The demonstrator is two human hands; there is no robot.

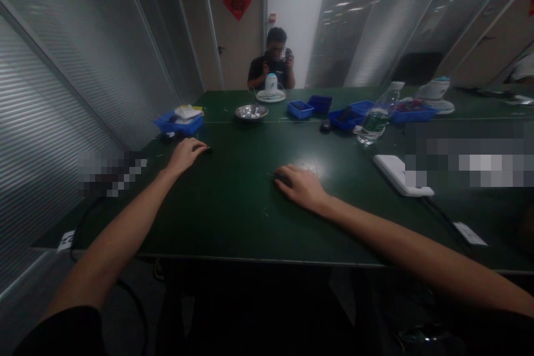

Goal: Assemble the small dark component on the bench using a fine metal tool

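Observation:
My left hand (186,154) rests low over the left part of the green table. Its fingers are pinched around a small black piece (209,149) whose kind I cannot make out. My right hand (302,184) lies on the table near the middle, with fingers curled over a dark object (282,178). A thin pale tip seems to stick out to the left of that object; most of it is hidden under the fingers. The two hands are well apart.
A blue basket (170,125) holding packets stands beyond my left hand. Farther back are a metal bowl (246,117), a small white fan (271,88) and several blue trays (301,115). A water bottle (372,125) and white power strip (396,175) are right. A person (256,71) sits opposite.

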